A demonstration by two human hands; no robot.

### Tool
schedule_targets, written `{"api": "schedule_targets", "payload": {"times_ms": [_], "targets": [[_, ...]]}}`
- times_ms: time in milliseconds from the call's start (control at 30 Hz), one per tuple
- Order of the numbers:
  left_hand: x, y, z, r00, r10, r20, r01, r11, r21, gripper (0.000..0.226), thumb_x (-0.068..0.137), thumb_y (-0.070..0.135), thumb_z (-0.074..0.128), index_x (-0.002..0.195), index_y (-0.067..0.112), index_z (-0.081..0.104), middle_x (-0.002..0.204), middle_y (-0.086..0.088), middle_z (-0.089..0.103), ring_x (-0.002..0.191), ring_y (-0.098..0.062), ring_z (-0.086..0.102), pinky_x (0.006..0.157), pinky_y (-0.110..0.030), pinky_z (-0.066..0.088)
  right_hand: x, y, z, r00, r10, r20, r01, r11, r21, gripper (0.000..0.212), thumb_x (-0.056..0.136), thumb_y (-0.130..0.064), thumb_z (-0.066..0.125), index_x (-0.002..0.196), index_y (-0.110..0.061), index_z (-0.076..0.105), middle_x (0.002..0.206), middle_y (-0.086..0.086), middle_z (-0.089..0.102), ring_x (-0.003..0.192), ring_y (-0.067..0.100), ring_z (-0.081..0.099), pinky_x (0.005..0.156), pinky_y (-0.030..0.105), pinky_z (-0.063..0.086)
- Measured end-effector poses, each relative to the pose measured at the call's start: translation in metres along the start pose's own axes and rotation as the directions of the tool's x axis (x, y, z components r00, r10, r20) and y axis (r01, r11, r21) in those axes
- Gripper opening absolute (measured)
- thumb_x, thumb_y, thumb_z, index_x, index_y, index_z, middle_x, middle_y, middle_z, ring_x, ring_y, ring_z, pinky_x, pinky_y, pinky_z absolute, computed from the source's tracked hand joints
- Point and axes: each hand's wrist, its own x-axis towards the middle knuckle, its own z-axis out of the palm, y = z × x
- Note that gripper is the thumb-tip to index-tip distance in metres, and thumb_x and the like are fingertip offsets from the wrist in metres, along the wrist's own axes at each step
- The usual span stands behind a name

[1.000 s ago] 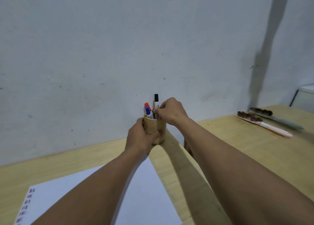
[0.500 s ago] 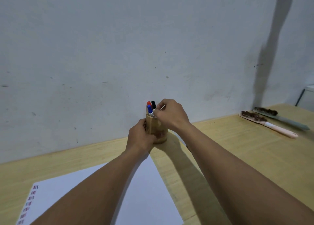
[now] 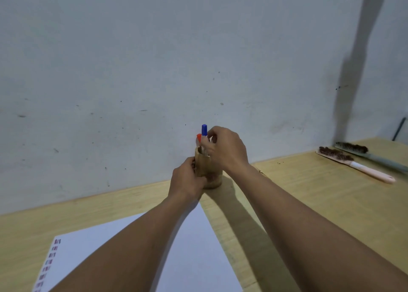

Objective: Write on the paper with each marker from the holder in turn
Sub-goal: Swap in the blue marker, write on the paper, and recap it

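Note:
A small wooden marker holder (image 3: pixel 204 163) stands on the table near the wall. My left hand (image 3: pixel 187 182) is wrapped around its left side. My right hand (image 3: pixel 226 150) pinches the blue-capped marker (image 3: pixel 204 135), which sticks up higher than the rest, its lower part still inside the holder. A red-capped marker (image 3: pixel 199 138) leans just left of it in the holder. The black-capped marker is hidden. White paper (image 3: pixel 194 258) lies on the table in front, under my forearms, with rows of small marks (image 3: pixel 51 256) down its left edge.
The light wooden table (image 3: pixel 309 203) meets a grey wall just behind the holder. At the far right lie two wire brushes, one with a pink handle (image 3: pixel 357 165), one with a grey-green handle (image 3: pixel 375 154).
The black-capped marker has gone down into the holder and my right hand has let go of it. That hand now grips the blue-capped marker, which has risen above the red one.

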Motion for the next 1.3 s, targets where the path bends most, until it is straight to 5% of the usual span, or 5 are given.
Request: {"api": "schedule_targets", "payload": {"times_ms": [267, 533, 667, 967, 1300], "targets": [[-0.014, 0.024, -0.032, 0.997, 0.051, -0.066, -0.047, 0.997, 0.058, 0.068, 0.083, 0.022, 0.077, 0.145, 0.014, 0.048, 0.131, -0.007, 0.061, 0.111, -0.021, 0.062, 0.09, -0.028, 0.048, -0.005, -0.035, -0.044, 0.995, -0.067, -0.08, 0.076, 0.991, 0.11, 0.023, 0.099, -0.034, 0.051, 0.103, -0.013, 0.06, 0.096, 0.002, 0.071, 0.083, 0.026, 0.066, 0.072, 0.042, 0.053], [-0.038, 0.083, -0.094, 0.936, 0.157, -0.314, -0.179, 0.983, -0.041, 0.023, 0.097, 0.024, 0.054, 0.112, 0.023, 0.072, 0.107, 0.002, 0.073, 0.097, -0.016, 0.069, 0.087, -0.029, 0.054, -0.027, -0.075, -0.071, 0.983, -0.155, 0.095, 0.138, 0.977, 0.165, 0.022, 0.101, -0.031, 0.051, 0.102, -0.012, 0.063, 0.086, 0.003, 0.071, 0.081, 0.025, 0.068, 0.066, 0.034, 0.05], [-0.055, 0.11, -0.123, 0.979, 0.045, -0.2, -0.122, 0.913, -0.389, 0.016, 0.094, 0.03, 0.064, 0.096, 0.019, 0.076, 0.097, -0.004, 0.076, 0.088, -0.02, 0.073, 0.08, -0.037, 0.062, -0.039, -0.087, -0.072, 0.96, -0.209, 0.184, 0.184, 0.972, 0.147, 0.023, 0.1, -0.037, 0.055, 0.095, -0.019, 0.069, 0.079, -0.001, 0.071, 0.074, 0.018, 0.067, 0.066, 0.034, 0.051], [-0.072, 0.106, -0.166, 0.984, 0.038, -0.177, -0.103, 0.921, -0.376, 0.008, 0.094, 0.01, 0.066, 0.092, 0.007, 0.073, 0.093, -0.014, 0.072, 0.08, -0.019, 0.069, 0.075, -0.03, 0.061, -0.067, -0.111, -0.082, 0.898, -0.141, 0.417, -0.036, 0.921, 0.388, 0.025, 0.09, -0.04, 0.072, 0.108, -0.023, 0.068, 0.089, -0.001, 0.081, 0.079, 0.014, 0.067, 0.071, 0.031, 0.045], [-0.093, 0.094, -0.206, 0.974, -0.076, -0.216, -0.069, 0.802, -0.594, 0.007, 0.091, 0.011, 0.07, 0.092, 0.003, 0.071, 0.091, -0.014, 0.071, 0.079, -0.017, 0.071, 0.073, -0.028, 0.062, -0.098, -0.136, -0.048, 0.877, 0.043, 0.479, -0.477, 0.195, 0.857, 0.005, 0.092, -0.021, 0.073, 0.096, -0.023, 0.072, 0.082, -0.004, 0.074, 0.093, 0.015, 0.062, 0.081, 0.035, 0.048]]}}
